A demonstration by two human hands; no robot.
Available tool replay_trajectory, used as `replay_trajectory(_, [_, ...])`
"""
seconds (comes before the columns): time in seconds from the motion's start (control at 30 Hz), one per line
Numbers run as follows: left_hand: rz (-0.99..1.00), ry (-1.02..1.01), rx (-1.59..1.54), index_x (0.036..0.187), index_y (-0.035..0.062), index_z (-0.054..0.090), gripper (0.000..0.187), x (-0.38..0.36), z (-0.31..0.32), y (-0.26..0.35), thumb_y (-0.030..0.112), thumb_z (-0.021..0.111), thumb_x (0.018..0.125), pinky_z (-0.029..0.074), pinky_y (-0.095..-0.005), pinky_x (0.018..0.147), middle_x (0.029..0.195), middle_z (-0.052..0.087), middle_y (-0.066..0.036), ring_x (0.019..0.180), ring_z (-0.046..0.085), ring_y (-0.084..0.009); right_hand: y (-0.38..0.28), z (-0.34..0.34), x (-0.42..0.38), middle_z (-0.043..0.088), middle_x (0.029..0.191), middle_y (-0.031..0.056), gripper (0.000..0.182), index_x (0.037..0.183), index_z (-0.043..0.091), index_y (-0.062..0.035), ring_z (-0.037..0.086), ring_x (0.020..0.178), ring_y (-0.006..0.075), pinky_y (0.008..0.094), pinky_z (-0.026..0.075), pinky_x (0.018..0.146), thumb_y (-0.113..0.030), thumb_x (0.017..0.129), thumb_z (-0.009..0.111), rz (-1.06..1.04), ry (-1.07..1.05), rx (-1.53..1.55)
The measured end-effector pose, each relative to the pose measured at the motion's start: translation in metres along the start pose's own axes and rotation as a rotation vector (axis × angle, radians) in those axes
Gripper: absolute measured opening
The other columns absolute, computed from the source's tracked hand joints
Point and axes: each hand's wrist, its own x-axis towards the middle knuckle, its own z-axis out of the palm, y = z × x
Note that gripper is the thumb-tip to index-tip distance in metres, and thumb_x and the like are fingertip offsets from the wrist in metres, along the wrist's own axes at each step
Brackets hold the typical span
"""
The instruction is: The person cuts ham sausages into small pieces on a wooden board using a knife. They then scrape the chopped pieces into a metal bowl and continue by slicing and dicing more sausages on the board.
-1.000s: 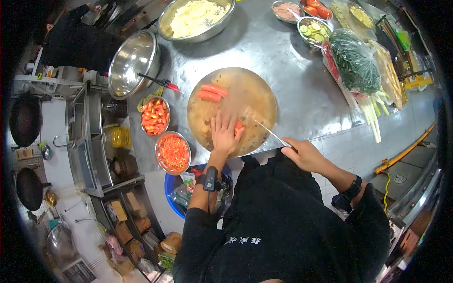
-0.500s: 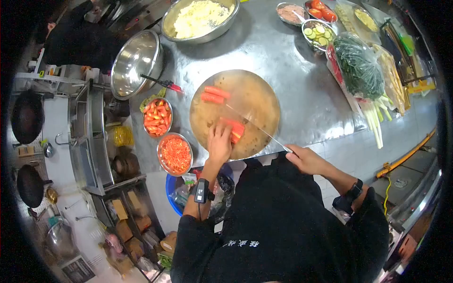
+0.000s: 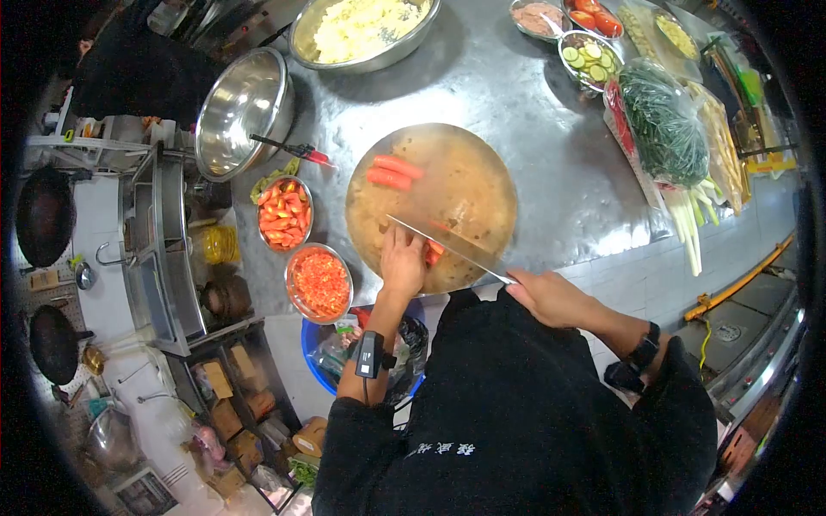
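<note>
My right hand (image 3: 546,297) is closed round the handle of a kitchen knife (image 3: 456,249). Its broad blade reaches left across the round wooden chopping board (image 3: 482,189), over the carrot and close to my left fingertips. With bent fingers my left hand (image 3: 403,265) presses on peeled carrot pieces (image 3: 434,254) near the board's front edge; hand and blade partly hide them. Two more lengths of carrot (image 3: 391,179) lie side by side at the board's upper left.
Left of the board stand bowls of chopped red pieces (image 3: 319,282) and tomato wedges (image 3: 285,215), plus a large steel bowl (image 3: 243,112). A basin of pale yellow food (image 3: 361,34) is behind. Bagged greens (image 3: 661,120) lie right; a blue bin (image 3: 314,361) sits below.
The knife has moved left and nearer to me, its blade now across the carrot beside my left fingers. My right hand has shifted slightly left and down; my left hand stays on the carrot.
</note>
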Motion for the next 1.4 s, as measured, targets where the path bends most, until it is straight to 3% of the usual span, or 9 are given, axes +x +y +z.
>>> replay_trajectory(0.17, [0.046, 0.032, 0.010, 0.118, 0.0102, 0.065, 0.037, 0.002, -0.002, -0.001, 0.014, 0.066, 0.081, 0.039, -0.0470, 0.106, 0.130, 0.052, -0.020, 0.125, 0.045, -0.0414, 0.012, 0.017, 0.019, 0.065, 0.085, 0.0287, 0.037, 0.123, 0.048, -0.0035, 0.061, 0.083, 0.0507, 0.0585, 0.046, 0.073, -0.034, 0.102, 0.044, 0.027, -0.003, 0.024])
replay_trajectory(0.47, [0.021, 0.004, -0.070, 0.124, 0.0100, 0.061, 0.044, 0.004, -0.008, 0.003, 0.014, 0.066, 0.081, 0.041, -0.0461, 0.104, 0.127, 0.053, -0.019, 0.124, 0.046, -0.0401, 0.038, -0.002, -0.014, 0.065, 0.094, 0.0273, 0.040, 0.127, 0.052, -0.0044, 0.062, 0.086, 0.0474, 0.0525, 0.049, 0.074, -0.034, 0.101, 0.047, 0.017, 0.020, 0.086])
replay_trajectory(0.6, [0.014, -0.003, -0.037, 0.122, 0.0095, 0.062, 0.042, 0.003, -0.009, 0.003, 0.014, 0.067, 0.080, 0.040, -0.0462, 0.104, 0.127, 0.053, -0.018, 0.123, 0.046, -0.0404, 0.022, -0.009, -0.017, 0.065, 0.092, 0.0265, 0.039, 0.128, 0.052, -0.0047, 0.062, 0.085, 0.0476, 0.0532, 0.049, 0.074, -0.032, 0.101, 0.047, -0.060, 0.064, 0.093])
replay_trajectory(0.67, [0.024, -0.015, 0.001, 0.121, 0.0091, 0.063, 0.041, 0.003, -0.005, -0.001, 0.014, 0.066, 0.080, 0.040, -0.0463, 0.104, 0.127, 0.053, -0.018, 0.122, 0.047, -0.0406, 0.000, -0.021, -0.021, 0.065, 0.092, 0.0270, 0.039, 0.127, 0.052, -0.0042, 0.062, 0.086, 0.0485, 0.0542, 0.048, 0.074, -0.033, 0.102, 0.046, 0.034, -0.033, 0.076])
replay_trajectory(0.93, [-0.026, -0.024, -0.041, 0.119, 0.0101, 0.065, 0.037, 0.004, -0.009, 0.005, 0.012, 0.065, 0.082, 0.041, -0.0472, 0.102, 0.123, 0.053, -0.020, 0.120, 0.047, -0.0420, 0.003, 0.016, 0.049, 0.064, 0.097, 0.0302, 0.043, 0.124, 0.052, -0.0026, 0.060, 0.091, 0.0502, 0.0569, 0.047, 0.078, -0.038, 0.102, 0.042, 0.021, -0.016, 0.056])
replay_trajectory(1.1, [-0.008, 0.006, -0.032, 0.119, 0.0102, 0.064, 0.037, 0.000, -0.009, 0.004, 0.013, 0.065, 0.082, 0.041, -0.0468, 0.102, 0.126, 0.053, -0.019, 0.121, 0.047, -0.0414, 0.018, 0.011, 0.012, 0.065, 0.101, 0.0286, 0.045, 0.130, 0.051, -0.0033, 0.061, 0.094, 0.0491, 0.0540, 0.048, 0.081, -0.038, 0.102, 0.043, 0.017, -0.007, 0.082])
replay_trajectory(1.4, [-0.010, 0.038, -0.084, 0.118, 0.0084, 0.064, 0.037, 0.002, -0.008, 0.007, 0.011, 0.066, 0.081, 0.041, -0.0464, 0.103, 0.128, 0.053, -0.019, 0.122, 0.047, -0.0406, 0.019, -0.010, -0.012, 0.066, 0.100, 0.0264, 0.041, 0.124, 0.056, -0.0049, 0.062, 0.095, 0.0462, 0.0522, 0.048, 0.081, -0.038, 0.102, 0.044, 0.037, 0.012, 0.110])
